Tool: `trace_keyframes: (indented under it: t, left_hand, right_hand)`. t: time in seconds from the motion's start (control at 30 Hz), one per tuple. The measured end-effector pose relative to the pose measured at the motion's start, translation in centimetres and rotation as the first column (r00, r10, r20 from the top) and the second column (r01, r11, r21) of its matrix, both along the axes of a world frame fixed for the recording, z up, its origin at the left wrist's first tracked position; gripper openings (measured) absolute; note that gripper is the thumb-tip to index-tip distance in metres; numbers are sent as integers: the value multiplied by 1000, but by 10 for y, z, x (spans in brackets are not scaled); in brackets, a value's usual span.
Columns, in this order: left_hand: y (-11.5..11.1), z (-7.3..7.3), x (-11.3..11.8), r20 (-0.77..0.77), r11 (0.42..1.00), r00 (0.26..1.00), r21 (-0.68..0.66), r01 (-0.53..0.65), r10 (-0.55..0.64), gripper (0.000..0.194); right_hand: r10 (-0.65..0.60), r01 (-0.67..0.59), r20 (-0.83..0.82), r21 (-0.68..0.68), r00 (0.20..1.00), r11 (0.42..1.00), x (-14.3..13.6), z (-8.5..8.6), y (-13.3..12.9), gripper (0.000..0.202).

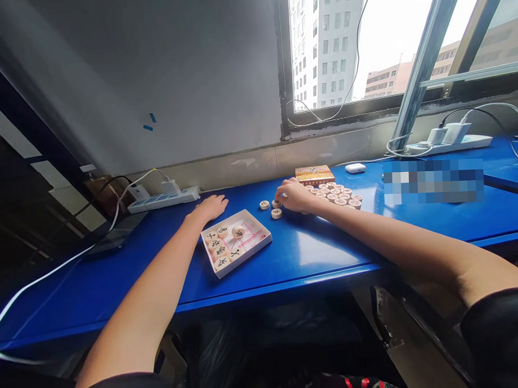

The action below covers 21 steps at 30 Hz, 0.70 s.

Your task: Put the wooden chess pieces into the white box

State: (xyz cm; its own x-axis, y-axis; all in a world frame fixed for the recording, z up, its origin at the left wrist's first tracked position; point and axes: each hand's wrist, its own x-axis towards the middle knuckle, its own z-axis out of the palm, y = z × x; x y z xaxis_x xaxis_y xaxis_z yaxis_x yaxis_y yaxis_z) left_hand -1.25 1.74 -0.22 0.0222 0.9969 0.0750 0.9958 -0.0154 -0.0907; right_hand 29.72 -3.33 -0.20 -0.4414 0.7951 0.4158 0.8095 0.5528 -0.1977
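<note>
My left hand point(212, 207) lies on the blue table just behind a white box tray point(244, 263), fingers stretched out and holding nothing. Inside the tray, several round Chinese chess pieces point(239, 233) with black characters lie over a pink-lined board print. My right hand point(296, 196) is bent down beyond the tray, fingertips pinched at a Chinese chess piece point(276, 203) that they partly cover. Close by on the table are two more loose pieces, one to the left point(264, 205) and one nearer me point(276, 214). A cluster of red-lettered pieces point(339, 194) sits right of that hand, partly hidden by it.
A yellow-orange printed box point(314, 174) stands behind the cluster, with a white earbud case point(355, 168) beside it. Power strips with plugs and cables lie at the left point(163, 200) and right point(473, 144). A dark flat device point(116, 236) rests at the left.
</note>
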Motion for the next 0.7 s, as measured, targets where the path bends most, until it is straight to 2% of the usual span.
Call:
trace_keyframes:
  t: [0.1, 0.2, 0.3, 0.37, 0.43, 0.5, 0.6, 0.7]
  left_hand:
    - [-1, 1, 1, 2, 1000, 1000, 7, 0, 0, 56]
    - [-2, 1, 1, 3, 1000, 1000, 14, 4, -4, 55]
    - [-2, 1, 1, 5, 1000, 1000, 17, 7, -7, 55]
    - [-2, 0, 0, 7, 1000, 1000, 17, 6, -6, 55]
    - [-1, 0, 0, 9, 1000, 1000, 14, 4, -5, 56]
    - [-1, 0, 0, 10, 1000, 1000, 10, 4, -4, 56]
    - [-4, 1, 2, 13, 1000, 1000, 2, 3, -3, 57]
    - [-7, 2, 3, 18, 1000, 1000, -5, -4, 4, 58]
  right_hand:
    - [-1, 1, 2, 16, 1000, 1000, -1, 1, -4, 24]
    - [29, -23, -61, 94, 998, 995, -4, 6, -12, 22]
    - [172, -147, -121, 192, 978, 970, -14, 16, -34, 23]
    - [329, -299, -106, 228, 938, 927, -23, 21, -57, 24]
    - [502, -482, -31, 231, 865, 845, -34, 25, -82, 27]
    - [608, -604, 48, 207, 792, 770, -42, 26, -103, 33]
    - [664, -680, 149, 185, 733, 709, -47, 24, -116, 43]
    - [669, -691, 179, 125, 721, 712, -43, 22, -109, 45]
